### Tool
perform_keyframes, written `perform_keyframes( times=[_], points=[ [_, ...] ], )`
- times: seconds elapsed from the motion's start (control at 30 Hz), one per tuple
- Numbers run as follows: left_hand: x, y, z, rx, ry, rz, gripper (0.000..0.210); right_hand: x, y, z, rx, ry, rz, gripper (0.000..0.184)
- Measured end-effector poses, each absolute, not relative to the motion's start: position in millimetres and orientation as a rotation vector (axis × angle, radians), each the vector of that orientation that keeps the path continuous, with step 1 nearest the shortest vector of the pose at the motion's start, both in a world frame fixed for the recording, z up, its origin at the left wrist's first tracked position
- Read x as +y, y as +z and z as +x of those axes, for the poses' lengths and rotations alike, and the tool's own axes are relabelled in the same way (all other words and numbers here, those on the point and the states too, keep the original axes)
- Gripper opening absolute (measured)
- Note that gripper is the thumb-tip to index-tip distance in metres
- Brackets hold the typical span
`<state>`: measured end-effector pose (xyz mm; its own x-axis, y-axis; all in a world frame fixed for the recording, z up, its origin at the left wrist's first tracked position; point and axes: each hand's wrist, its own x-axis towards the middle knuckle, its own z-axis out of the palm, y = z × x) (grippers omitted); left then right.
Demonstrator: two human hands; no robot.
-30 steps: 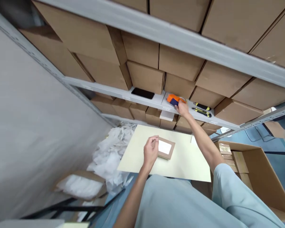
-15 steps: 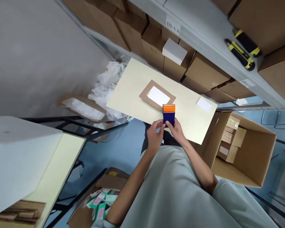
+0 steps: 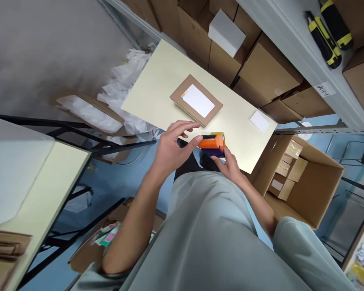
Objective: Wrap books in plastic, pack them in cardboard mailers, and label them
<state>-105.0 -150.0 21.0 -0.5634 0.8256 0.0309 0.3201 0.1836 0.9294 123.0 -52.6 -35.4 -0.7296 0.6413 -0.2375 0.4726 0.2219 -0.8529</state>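
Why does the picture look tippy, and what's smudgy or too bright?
In the head view, the table slants, probably because the view itself is tilted; there too, the wall looks smudgy, but the orange tool fairly clear; same view, the label looks bright white, no words readable.

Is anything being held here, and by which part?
The right hand grips an orange and dark-blue plastic device by its right end; the left hand has its thumb at the orange left end.
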Motion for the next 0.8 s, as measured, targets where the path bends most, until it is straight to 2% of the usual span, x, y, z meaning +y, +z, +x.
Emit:
perform_keyframes(
  times=[0.17, 0.4, 0.63, 0.8],
  points=[
    [-152.3, 41.6, -109.8, 1.921, 1.288, 1.175, 0.022, -43.5, -20.1, 139.1, -2.518, 1.33, -0.854, 0.044],
    [-158.9, 38.5, -110.2, 1.797, 1.334, 1.068, 0.016, -44.4, -6.4, 144.6, -2.639, 1.236, -0.747, 0.042],
    [-174.3, 13.5, -100.4, 1.834, 1.432, 0.92, 0.023, -48.6, -2.5, 139.5, -2.794, 1.22, -0.81, 0.044],
    [-195.5, -32.9, -101.1, 1.977, 1.503, 0.763, 0.021, -42.7, 2.3, 154.4, -2.992, 1.133, -0.807, 0.036]
  ],
)
